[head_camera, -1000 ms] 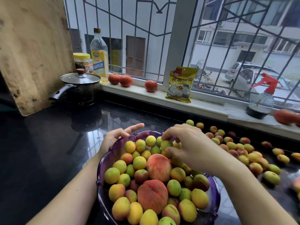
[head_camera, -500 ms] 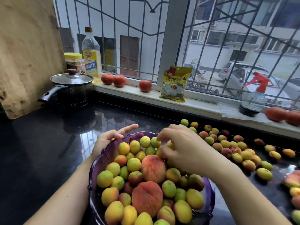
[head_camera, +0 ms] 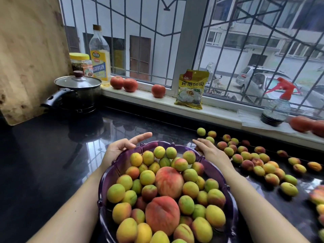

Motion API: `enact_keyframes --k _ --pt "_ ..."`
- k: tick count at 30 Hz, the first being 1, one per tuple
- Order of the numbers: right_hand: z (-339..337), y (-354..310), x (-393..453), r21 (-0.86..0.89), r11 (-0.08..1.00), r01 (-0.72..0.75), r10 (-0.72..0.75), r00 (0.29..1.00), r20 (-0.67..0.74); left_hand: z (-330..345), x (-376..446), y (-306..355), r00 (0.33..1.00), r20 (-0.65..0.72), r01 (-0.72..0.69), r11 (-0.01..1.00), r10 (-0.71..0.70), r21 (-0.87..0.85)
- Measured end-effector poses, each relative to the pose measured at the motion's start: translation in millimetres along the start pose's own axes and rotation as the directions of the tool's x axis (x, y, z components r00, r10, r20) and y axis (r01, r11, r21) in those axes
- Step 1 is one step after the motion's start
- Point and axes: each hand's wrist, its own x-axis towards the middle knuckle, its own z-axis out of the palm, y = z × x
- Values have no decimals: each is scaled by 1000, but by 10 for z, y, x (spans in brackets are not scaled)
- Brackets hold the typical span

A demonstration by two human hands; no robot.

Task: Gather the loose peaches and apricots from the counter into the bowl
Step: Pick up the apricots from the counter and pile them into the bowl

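So, only the head view to go on. The purple bowl (head_camera: 217, 170) sits on the black table (head_camera: 43, 163) right in front of the person, already heaped with apricots and two big peaches (head_camera: 169, 182), probably stacked in the middle so the little ones pack around them.

Left hand (head_camera: 116, 149) rests at the bowl's rim around 11 o'clock, fingers loosely curled on the edge with the index finger sticking out straight; I'd guess it's there to steady the bowl so it doesn't slide on that glossy top. Its grip isn't around any fruit.

Right hand (head_camera: 210, 151) is off the rim at about 1 o'clock, fingers straight and relaxed, holding nothing, pointed toward the loose fruit (head_camera: 257, 165) scattered from 1 to 3 o'clock of the bowl. Looks like it's heading for the nearest ones.

Plenty still to collect, and the heap is getting tall, so rollers could be an issue.

Tomatoes (head_camera: 129, 85) and a spray bottle (head_camera: 277, 107) sit on the windowsill.
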Motion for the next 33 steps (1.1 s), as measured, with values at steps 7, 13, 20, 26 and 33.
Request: enact_keyframes --k 7,13,20,26,33 --pt "78 53 -86 353 934 45 60 958 -282 -27 8 -4 1000 -14 6 1000 -6 3" --pt "-505 13 -286 946 318 -64 199 980 -1 -35 29 4 1000 -27 13 1000 -13 -12" --pt "-1308 -483 -562 777 629 -20 -91 991 99 -17 23 2 999 -43 9 1000 -10 -25" --pt "-1275 -1015 -675 443 861 249 -248 967 -61 20 1 11 999 -54 -2 1000 0 -24" --pt "-988 -1423 -559 -169 917 362 -348 932 105 31 -21 45 998 -58 18 999 -20 -43"
